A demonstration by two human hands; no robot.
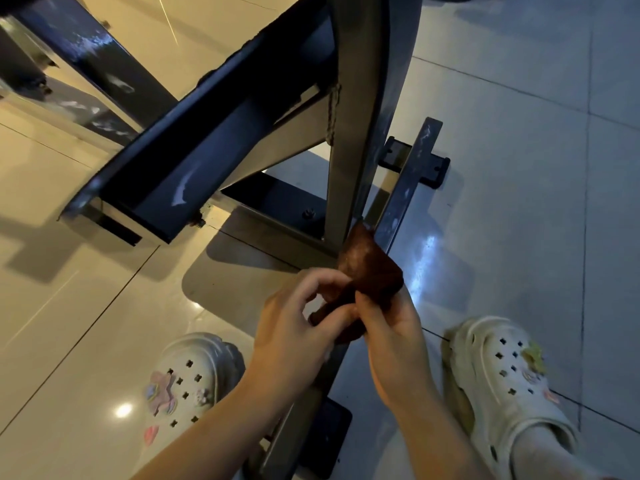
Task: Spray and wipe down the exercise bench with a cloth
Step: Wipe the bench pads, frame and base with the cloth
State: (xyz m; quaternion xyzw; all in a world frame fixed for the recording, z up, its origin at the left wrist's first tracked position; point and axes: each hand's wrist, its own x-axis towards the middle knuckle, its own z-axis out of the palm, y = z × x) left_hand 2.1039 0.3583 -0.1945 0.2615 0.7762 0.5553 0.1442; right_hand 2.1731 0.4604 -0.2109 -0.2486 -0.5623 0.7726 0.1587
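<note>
Gripping a small brown cloth (370,271) between them, both hands met low in the view, just in front of the foot of the exercise bench (214,133). The left hand (294,327) had its fingers curled inward, the thumb and forefinger pinching the near, lower edge of the cloth while the remaining fingers bent loosely above it, leaving a small gap through which the fabric showed. The right hand (391,334) closed its thumb and fingers around the cloth's right side, the thumb pressed over the fabric close against the left hand's fingertips. Above the two hands the cloth rose in a folded, roughly triangular flap, its upper tip reaching the base of the bench's upright post (349,140); whether it actually touched the metal could not be told. The bench's dark padded board slanted across the upper left, pale wet-looking streaks on its frame, and a dark floor bar (412,174) of the frame ran down toward the person between the two feet. White perforated clogs sat on the glossy tiled floor (519,133), the left clog (187,382) and right clog (502,382) on either side of that bar.
</note>
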